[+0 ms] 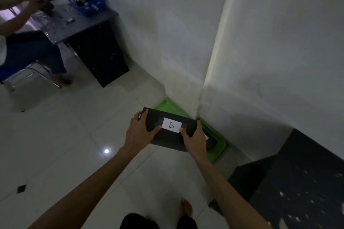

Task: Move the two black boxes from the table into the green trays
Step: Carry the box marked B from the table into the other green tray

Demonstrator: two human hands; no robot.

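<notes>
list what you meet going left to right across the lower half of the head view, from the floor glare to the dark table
Floor glare spot → left hand → white B label on the black box → right hand → green tray → dark table

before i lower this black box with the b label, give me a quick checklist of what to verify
1. Both hands hold the black box with the white B label: left hand and right hand at its ends. Ok.
2. Box level: slightly tilted. Not ok.
3. Far green plastic tray free: its visible part is, the rest is hidden. Cannot tell.
4. Near green plastic tray free: something dark lies in it. Not ok.
5. Box above a tray: overlaps both. Cannot tell.
</notes>
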